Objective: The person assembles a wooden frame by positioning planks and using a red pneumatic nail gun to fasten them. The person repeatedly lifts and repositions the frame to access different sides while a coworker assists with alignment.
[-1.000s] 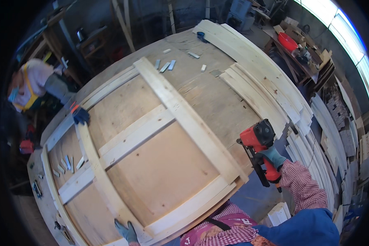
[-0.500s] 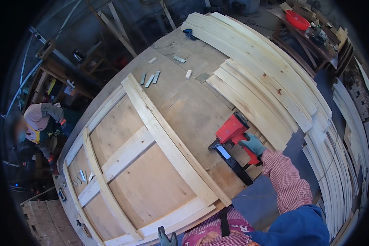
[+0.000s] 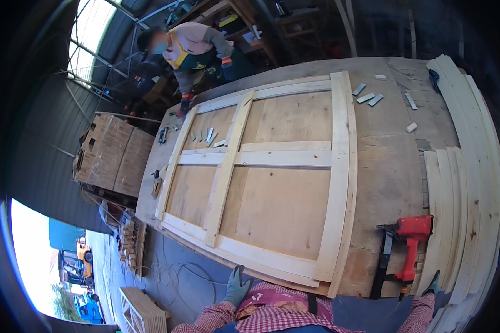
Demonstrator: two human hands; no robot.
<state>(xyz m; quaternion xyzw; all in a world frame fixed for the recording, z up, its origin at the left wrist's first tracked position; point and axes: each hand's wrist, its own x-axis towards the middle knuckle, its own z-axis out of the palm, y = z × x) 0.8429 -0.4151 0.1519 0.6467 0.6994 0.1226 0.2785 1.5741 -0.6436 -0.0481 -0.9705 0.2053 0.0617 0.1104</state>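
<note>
Your L hand [image 3: 238, 288] is hanging open w/ nothing in it, just off the table's [image 3: 384, 183] near edge. Your R hand [image 3: 431, 284] is reaching by the planks [image 3: 445, 211], near right; can't tell its grip. Red nail gun [image 3: 413, 227] is lying near right, btwn planks & wood-framed panel [image 3: 278, 208], which is sitting ctr.

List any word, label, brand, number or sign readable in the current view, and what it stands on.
Far right plywood section: faint handwritten marks, too blurred to read surely.
Pink apron: pale printed marks, too small and creased to read.
Red nail gun: no lettering legible.
Nothing else readable.
</note>
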